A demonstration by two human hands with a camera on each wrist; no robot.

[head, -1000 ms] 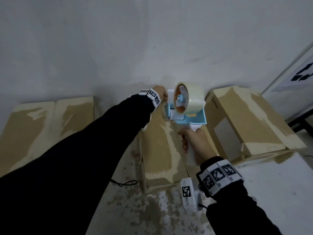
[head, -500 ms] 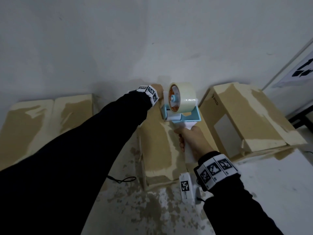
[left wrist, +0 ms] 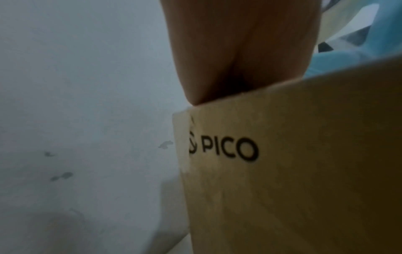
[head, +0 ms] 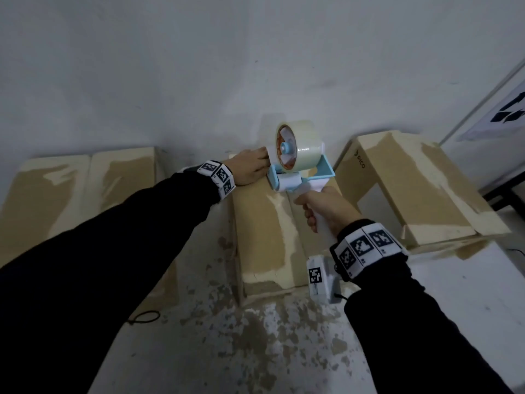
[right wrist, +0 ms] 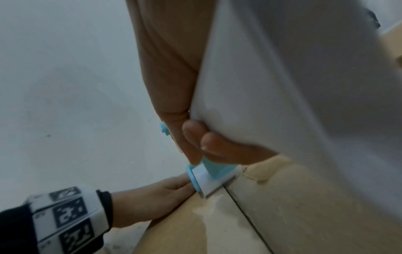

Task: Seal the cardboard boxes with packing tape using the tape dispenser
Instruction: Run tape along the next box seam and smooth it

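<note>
A blue and white tape dispenser (head: 298, 169) with a clear tape roll (head: 301, 146) stands on the far end of the middle cardboard box (head: 264, 231). My right hand (head: 324, 211) grips its white handle (right wrist: 282, 86) with curled fingers (right wrist: 219, 146). The dispenser's roller (right wrist: 208, 182) touches the box top at the centre seam (right wrist: 243, 216). My left hand (head: 251, 170) lies flat on the box's far left corner, fingers straight and reaching the dispenser's front. In the left wrist view the heel of that hand (left wrist: 239, 51) rests on the box edge above a PICO print (left wrist: 226, 149).
One cardboard box (head: 71, 200) lies at the left and another (head: 412, 189) at the right, both against the white wall. The white table (head: 227, 351) has worn patches in front. A black cable loop (head: 143, 317) lies near my left sleeve.
The dispenser has tipped down so its roller meets the box's far end. My left hand has settled flatter on the box beside it.
</note>
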